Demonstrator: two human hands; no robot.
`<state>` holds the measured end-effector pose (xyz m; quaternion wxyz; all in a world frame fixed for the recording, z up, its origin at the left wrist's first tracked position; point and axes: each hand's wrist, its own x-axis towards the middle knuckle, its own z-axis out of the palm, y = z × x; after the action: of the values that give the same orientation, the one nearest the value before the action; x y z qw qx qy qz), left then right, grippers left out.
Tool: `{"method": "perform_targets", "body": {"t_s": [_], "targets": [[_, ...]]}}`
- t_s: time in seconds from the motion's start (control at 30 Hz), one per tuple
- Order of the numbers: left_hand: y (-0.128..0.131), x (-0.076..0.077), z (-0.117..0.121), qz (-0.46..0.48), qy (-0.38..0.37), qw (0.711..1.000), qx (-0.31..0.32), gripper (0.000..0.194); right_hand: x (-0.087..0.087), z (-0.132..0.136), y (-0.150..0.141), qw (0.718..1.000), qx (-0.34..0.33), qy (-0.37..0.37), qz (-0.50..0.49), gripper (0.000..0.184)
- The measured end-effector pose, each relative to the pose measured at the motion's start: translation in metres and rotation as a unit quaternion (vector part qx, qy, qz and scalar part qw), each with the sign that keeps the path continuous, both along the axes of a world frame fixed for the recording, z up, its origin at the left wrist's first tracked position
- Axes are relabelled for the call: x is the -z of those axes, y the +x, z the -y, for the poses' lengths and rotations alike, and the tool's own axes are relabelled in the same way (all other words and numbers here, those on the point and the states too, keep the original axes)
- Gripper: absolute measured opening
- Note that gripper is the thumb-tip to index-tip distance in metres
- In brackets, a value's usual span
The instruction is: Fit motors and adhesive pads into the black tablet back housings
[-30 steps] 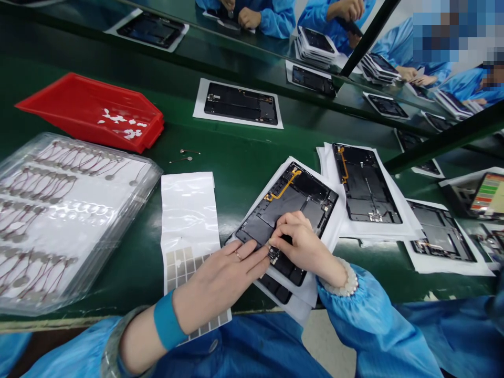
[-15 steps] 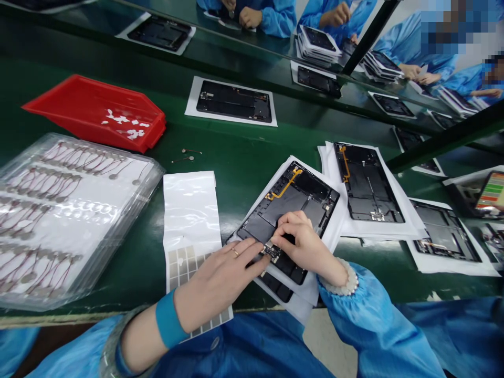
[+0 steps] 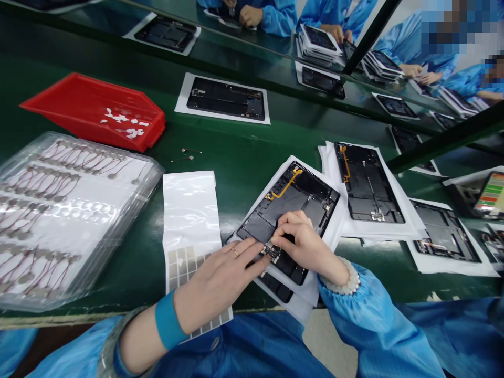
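Observation:
Before me a black tablet housing (image 3: 260, 210) with an orange flex cable (image 3: 286, 188) lies tilted on white sheets, with another dark housing (image 3: 275, 286) partly showing beneath. My left hand (image 3: 220, 273) rests on its near left edge, fingers stretched out, fingertips beside a small circuit board (image 3: 271, 253). Thumb and fingers of my right hand (image 3: 301, 241) are pinched together at the board's upper edge. Whatever lies between those fingertips is hidden. Under my left forearm is a sheet of grey square stickers (image 3: 181, 268), its upper part glossy white.
Left stands a clear plastic tray (image 3: 90, 210) of small round parts with red wires, behind it a red bin (image 3: 90, 110) with white scraps. Two loose wired parts (image 3: 191, 157) lie nearby. More housings (image 3: 370, 184) sit right. A dark green bar (image 3: 444, 136) slants across; co-workers' hands (image 3: 252, 17) work beyond.
The housing on the white sheet at the back has slid left, while those farther back have mostly shifted right. A co-worker's raised hand has come down. My hands look unmoved.

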<state>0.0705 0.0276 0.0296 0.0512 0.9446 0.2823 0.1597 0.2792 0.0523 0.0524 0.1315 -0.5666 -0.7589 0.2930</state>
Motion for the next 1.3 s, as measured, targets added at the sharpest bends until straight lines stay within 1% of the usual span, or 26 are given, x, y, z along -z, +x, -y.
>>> {"method": "perform_targets", "body": {"t_s": [0.2,0.37,0.63,0.73,0.8,0.83,0.9,0.97,1.0,1.03,1.17,1.23,1.3], "targets": [[0.0,-0.001,0.0,-0.009,-0.001,1.0,0.001,0.038,-0.001,0.0,-0.001,1.0,-0.001,-0.003,0.002,0.013],[0.0,-0.001,0.0,0.0,0.015,1.0,-0.002,0.039,-0.002,-0.001,-0.001,1.0,-0.001,-0.003,0.005,0.013],[0.003,-0.007,0.0,-0.02,0.009,1.0,0.006,0.029,0.002,0.001,-0.001,1.0,0.001,0.022,0.02,0.012],[0.002,-0.007,0.002,-0.008,0.016,1.0,-0.001,0.03,0.002,0.0,0.002,0.999,-0.015,0.029,0.025,0.012],[0.001,-0.006,0.004,-0.01,0.017,1.0,-0.002,0.03,0.0,-0.001,0.005,0.999,-0.033,0.034,0.017,0.016],[0.0,-0.006,0.004,-0.012,0.017,1.0,-0.002,0.03,-0.001,-0.002,0.007,0.999,-0.031,0.043,0.007,0.016],[0.002,-0.007,0.003,-0.017,0.012,1.0,-0.002,0.029,-0.002,-0.005,0.012,0.997,0.015,0.075,-0.025,0.014],[0.006,-0.011,-0.001,-0.016,0.001,1.0,0.0,0.026,0.0,-0.009,0.018,0.99,0.079,0.102,-0.057,0.013],[0.01,-0.014,-0.004,-0.02,-0.006,1.0,0.001,0.024,0.001,-0.01,0.021,0.987,0.098,0.107,-0.068,0.013],[0.013,-0.017,-0.007,-0.028,-0.016,0.999,0.005,0.022,0.003,-0.012,0.023,0.986,0.103,0.107,-0.075,0.013],[0.023,-0.026,-0.023,-0.069,-0.059,0.995,0.034,0.013,0.012,-0.013,0.029,0.989,0.059,0.116,-0.074,0.015],[0.023,-0.025,-0.029,-0.057,-0.088,0.994,0.038,0.011,0.014,-0.012,0.029,0.989,0.046,0.121,-0.072,0.015],[0.019,-0.022,-0.032,-0.032,-0.117,0.992,0.027,0.009,0.015,-0.012,0.029,0.989,0.042,0.121,-0.073,0.014]]}}
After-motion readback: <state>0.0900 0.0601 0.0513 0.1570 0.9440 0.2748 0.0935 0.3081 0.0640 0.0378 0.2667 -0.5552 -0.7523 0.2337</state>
